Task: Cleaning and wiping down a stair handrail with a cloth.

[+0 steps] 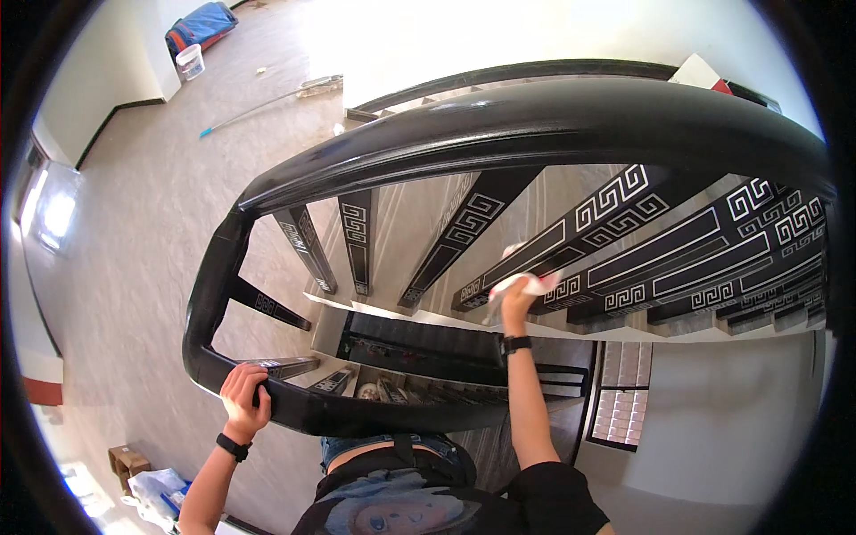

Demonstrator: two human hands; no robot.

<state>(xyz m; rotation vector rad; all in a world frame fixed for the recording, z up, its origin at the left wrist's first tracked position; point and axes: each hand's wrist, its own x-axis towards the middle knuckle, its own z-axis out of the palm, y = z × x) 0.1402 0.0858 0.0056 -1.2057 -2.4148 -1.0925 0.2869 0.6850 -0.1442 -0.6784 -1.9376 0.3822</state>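
Note:
My left hand (246, 396) grips the near black handrail (374, 411) of a staircase, close to its corner bend. Reaching across the stairwell, my right hand (516, 309) holds a white and pink cloth (525, 286). The cloth lies against the lower part of a black baluster (548, 251) with silver Greek-key patterns, and some of it shows behind that post. Similar patterned balusters (461, 227) stand on both sides of it. Above them runs the thick, glossy far handrail (535, 120). My right fingers are partly hidden by the cloth.
Below opens the stairwell, with a lower flight (421, 348) and a window (618, 394). On the landing floor (134, 234) lie a long-handled mop (254, 110), a white bucket (190, 62), a blue bundle (204, 27), a cardboard box (127, 463) and plastic bags (154, 491).

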